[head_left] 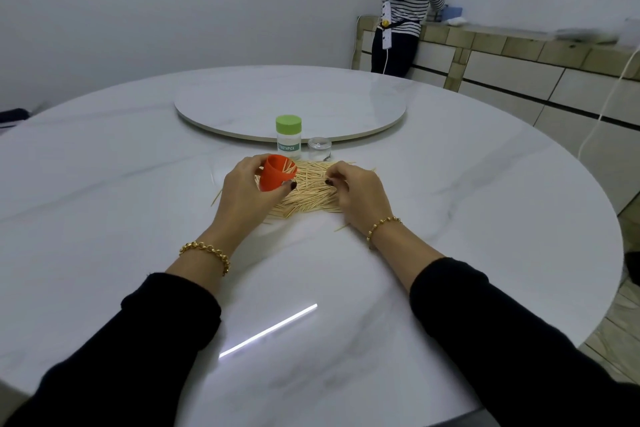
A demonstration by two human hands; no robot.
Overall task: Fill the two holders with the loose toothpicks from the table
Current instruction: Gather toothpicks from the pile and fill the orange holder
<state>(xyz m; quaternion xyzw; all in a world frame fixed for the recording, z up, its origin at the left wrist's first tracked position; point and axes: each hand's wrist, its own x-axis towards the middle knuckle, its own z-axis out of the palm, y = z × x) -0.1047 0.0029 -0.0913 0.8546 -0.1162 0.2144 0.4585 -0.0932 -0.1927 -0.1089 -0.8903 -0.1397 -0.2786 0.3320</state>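
**Round marble bench: fill judged at an early stage**

The bench (138,184) is seen with a raised turntable (291,104) behind the work. The orange holder (273,180) is held tilted in the left grip (247,196), fingers wrapped round it, mouth toward the toothpick pile (311,199); a few picks are seen inside. The right grip (356,191) is curled down onto the pile; whether anything is pinched cannot be told. The green-capped holder (289,135) is stood capped just behind the pile, beside a clear jar (319,148). Most of the pile is judged left to load.
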